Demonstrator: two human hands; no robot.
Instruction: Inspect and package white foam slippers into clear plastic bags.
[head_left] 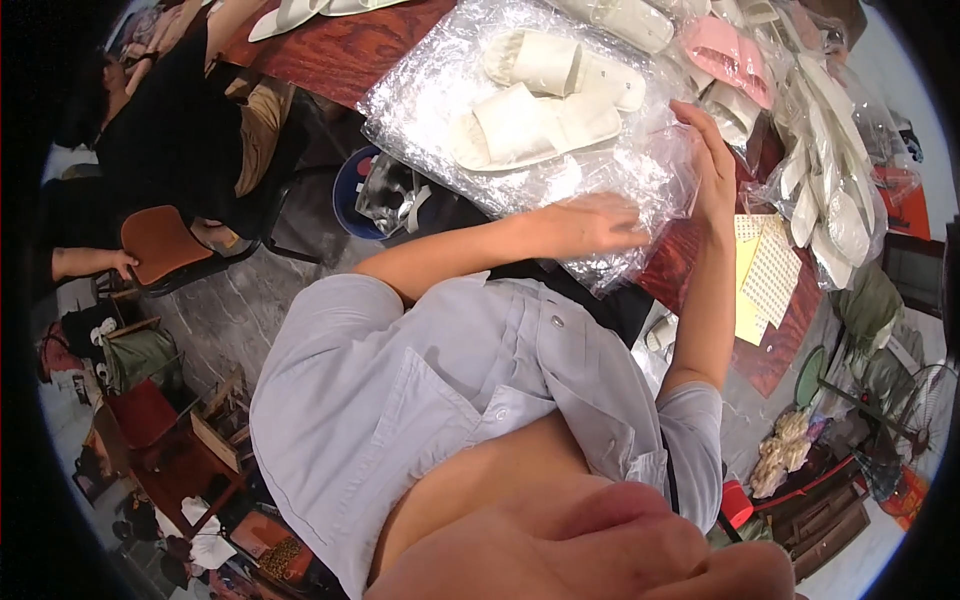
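Observation:
A pair of cream slippers (535, 125) lies on a stack of shiny clear plastic bags (430, 110) on the table. My left hand (595, 224) is on the bags' near edge, below the slippers; its fingers are blurred by motion. At the right side of the bags is my right hand (706, 160), its fingers apart and curved along the crumpled plastic. The undersides of its fingers are hidden.
A pink slipper (730, 58) and several bagged cream slippers (840, 150) lie at the table's right. Sticker sheets (768, 265) rest on the red-brown table (668, 268). A blue bin (348, 208) stands left below. Another person's hand (124, 264) touches a brown chair (168, 245).

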